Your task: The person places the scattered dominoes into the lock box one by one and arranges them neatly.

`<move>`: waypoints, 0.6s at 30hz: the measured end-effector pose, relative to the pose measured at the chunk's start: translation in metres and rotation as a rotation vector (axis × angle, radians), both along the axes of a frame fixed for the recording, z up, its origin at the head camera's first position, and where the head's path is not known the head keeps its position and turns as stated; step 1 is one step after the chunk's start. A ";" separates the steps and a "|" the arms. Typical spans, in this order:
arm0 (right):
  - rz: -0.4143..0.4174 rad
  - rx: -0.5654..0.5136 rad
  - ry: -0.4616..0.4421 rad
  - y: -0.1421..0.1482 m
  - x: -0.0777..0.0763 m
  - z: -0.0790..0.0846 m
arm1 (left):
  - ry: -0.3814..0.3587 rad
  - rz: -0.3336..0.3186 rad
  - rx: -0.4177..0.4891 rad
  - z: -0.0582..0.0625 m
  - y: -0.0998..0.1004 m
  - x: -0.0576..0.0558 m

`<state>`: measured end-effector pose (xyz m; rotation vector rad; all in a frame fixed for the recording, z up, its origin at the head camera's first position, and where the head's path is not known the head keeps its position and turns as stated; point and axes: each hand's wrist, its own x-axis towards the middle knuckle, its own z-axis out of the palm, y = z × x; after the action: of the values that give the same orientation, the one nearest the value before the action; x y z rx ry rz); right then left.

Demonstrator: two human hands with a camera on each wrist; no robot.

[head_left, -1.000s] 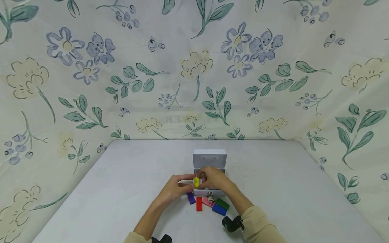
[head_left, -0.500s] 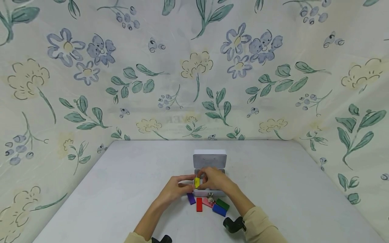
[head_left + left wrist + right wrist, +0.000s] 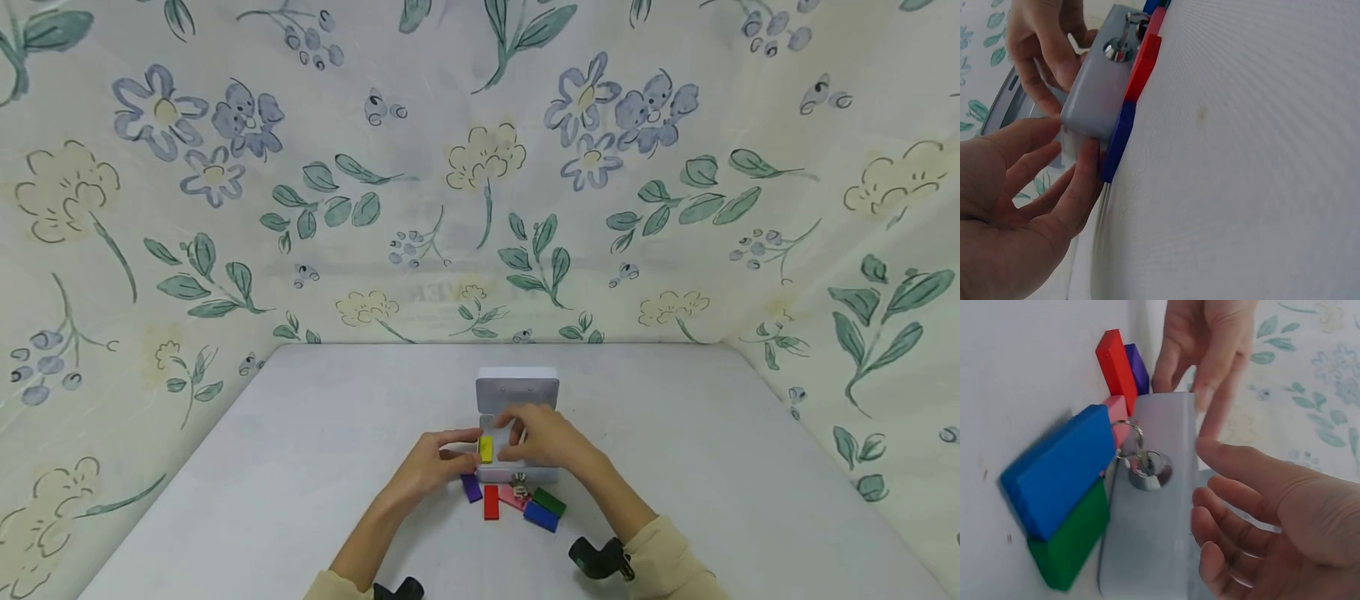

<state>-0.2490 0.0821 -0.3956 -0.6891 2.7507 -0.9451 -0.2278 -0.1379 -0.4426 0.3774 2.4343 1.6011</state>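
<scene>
A small light-grey box (image 3: 536, 476) with a hinged lid (image 3: 517, 394) stands open on the table, a key (image 3: 1142, 459) with a ring in its front lock. Inside it, at the left end, lies a yellow block (image 3: 486, 450). My left hand (image 3: 431, 465) rests its thumb and fingertips against the box's left end; the left wrist view has the thumb at the top corner. Over the box's opening hovers my right hand (image 3: 546, 437), fingers bent loosely with nothing between them, a little right of the yellow block.
In front of the box lie a purple block (image 3: 471, 487), a red block (image 3: 491, 502), a pink block (image 3: 512, 498), a blue block (image 3: 541, 517) and a green block (image 3: 550, 502). Behind the white table (image 3: 360, 383) hangs a flowered cloth (image 3: 420, 250).
My right hand has let go of the yellow block and drawn back up and to the right. The block stays at the box's left end; my left hand has hardly moved.
</scene>
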 end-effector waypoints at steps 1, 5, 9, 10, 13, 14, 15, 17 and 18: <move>0.000 0.001 0.004 0.002 0.002 0.002 | -0.003 0.001 -0.003 0.000 0.000 0.000; -0.004 -0.001 0.024 0.010 0.007 0.007 | -0.007 0.008 -0.012 -0.001 0.000 0.000; -0.003 -0.015 0.055 0.017 0.012 0.011 | 0.004 0.028 -0.039 0.000 0.001 -0.001; 0.000 -0.019 0.063 0.019 0.013 0.012 | 0.007 0.031 -0.046 0.000 0.001 -0.001; 0.001 -0.024 0.073 0.024 0.016 0.015 | 0.011 0.035 -0.059 0.000 0.001 -0.001; 0.002 -0.022 0.075 0.026 0.017 0.015 | 0.011 0.034 -0.059 0.000 0.001 -0.001; 0.002 -0.021 0.076 0.028 0.018 0.016 | 0.009 0.032 -0.054 -0.001 0.001 -0.001; -0.003 -0.022 0.070 0.030 0.019 0.017 | 0.001 0.021 -0.034 -0.001 0.001 -0.001; -0.003 -0.023 0.067 0.032 0.020 0.017 | -0.004 0.014 -0.022 -0.001 0.001 -0.001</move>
<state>-0.2289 0.1138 -0.3783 -0.7336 2.8033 -0.9737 -0.2289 -0.1371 -0.4431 0.3532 2.4547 1.5779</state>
